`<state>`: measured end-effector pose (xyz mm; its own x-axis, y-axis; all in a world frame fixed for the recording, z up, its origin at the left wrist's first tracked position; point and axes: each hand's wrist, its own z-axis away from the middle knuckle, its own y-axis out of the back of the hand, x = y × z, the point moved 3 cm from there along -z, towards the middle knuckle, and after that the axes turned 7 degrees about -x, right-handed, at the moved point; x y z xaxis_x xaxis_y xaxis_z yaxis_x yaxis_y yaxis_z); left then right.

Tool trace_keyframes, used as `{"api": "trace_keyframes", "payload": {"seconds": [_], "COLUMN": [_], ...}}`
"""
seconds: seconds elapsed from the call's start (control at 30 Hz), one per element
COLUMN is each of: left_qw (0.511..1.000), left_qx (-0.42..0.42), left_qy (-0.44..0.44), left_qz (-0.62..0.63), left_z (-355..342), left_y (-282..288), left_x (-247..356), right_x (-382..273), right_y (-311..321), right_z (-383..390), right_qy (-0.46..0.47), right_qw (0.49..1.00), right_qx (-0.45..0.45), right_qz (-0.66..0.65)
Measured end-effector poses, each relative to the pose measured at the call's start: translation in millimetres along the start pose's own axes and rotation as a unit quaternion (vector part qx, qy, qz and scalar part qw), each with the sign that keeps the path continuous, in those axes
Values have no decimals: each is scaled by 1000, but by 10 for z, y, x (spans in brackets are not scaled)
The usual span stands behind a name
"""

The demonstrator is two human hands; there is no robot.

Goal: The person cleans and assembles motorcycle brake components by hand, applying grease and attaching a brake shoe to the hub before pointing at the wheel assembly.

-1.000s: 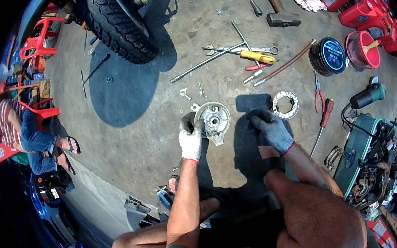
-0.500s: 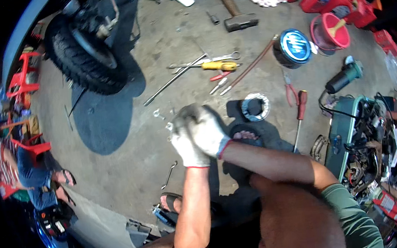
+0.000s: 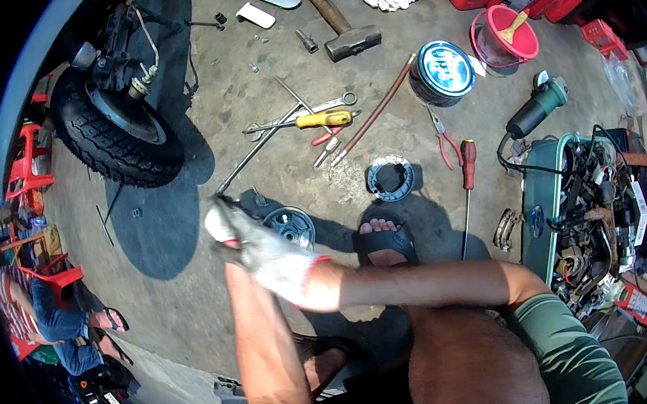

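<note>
My left hand (image 3: 218, 225), in a white work glove, is partly covered by my right hand (image 3: 270, 256), gloved too and laid across it. Smeared by motion, the fingers of both are hard to make out. Just beyond them lies the end of a long metal rod (image 3: 247, 160). A round metal wheel hub (image 3: 304, 221) sits on the floor beside my right hand, partly hidden by it. Near the hub lies a small bolt-like part (image 3: 260, 200). Farther right is a ring of brake shoes (image 3: 373, 180), in front of my sandalled foot (image 3: 383, 243).
A yellow screwdriver (image 3: 324, 119), wrench (image 3: 349, 98), brown hose (image 3: 380, 101) and hammer (image 3: 352, 42) lie ahead. To the right are pliers (image 3: 445, 145), a red screwdriver (image 3: 468, 166), a tin (image 3: 437, 92), an angle grinder (image 3: 535, 110) and a parts-filled green tray (image 3: 544, 221). A tyre (image 3: 104, 152) stands left; a person (image 3: 64, 317) sits beyond.
Both hands, pressed together before, have moved left and nearer to me, uncovering the wheel hub. The right hand now lies across the left. The whole view has shifted too.
</note>
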<state>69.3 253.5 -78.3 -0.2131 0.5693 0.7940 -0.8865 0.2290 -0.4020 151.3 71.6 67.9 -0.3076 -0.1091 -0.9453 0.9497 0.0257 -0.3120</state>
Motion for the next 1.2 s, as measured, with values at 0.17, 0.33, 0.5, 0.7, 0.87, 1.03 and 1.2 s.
{"api": "trace_keyframes", "payload": {"seconds": [0.17, 0.33, 0.5, 0.7, 0.87, 1.03, 1.2], "left_qw": [983, 902, 894, 652, 729, 693, 690], "left_qx": [-122, -289, -41, -122, -174, -222, -347], "left_qy": [-87, -40, 172, 199, 217, 381, 372], "left_qz": [-104, -319, -411, -721, -625, -571, -514], "left_z": [478, 685, 851, 1258, 1402, 1313, 1494], "left_y": [-300, -205, 698, 932, 796, 335, -183], "left_x": [985, 1182, 566, -254, -164, -58, -207], "right_x": [75, 142, 316, 760, 571, -202, -243], "right_y": [-179, 682, 955, 1012, 1433, 2477, 3254], "right_z": [389, 628, 852, 1138, 1396, 1796, 1642], "right_qy": [47, 4, -134, -116, -115, -88, -332], "right_qw": [991, 978, 939, 955, 903, 645, 602], "right_qx": [-91, 183, 304, 271, 350, 490, 394], "right_qz": [-84, 104, -83, -36, 222, 579, 610]}}
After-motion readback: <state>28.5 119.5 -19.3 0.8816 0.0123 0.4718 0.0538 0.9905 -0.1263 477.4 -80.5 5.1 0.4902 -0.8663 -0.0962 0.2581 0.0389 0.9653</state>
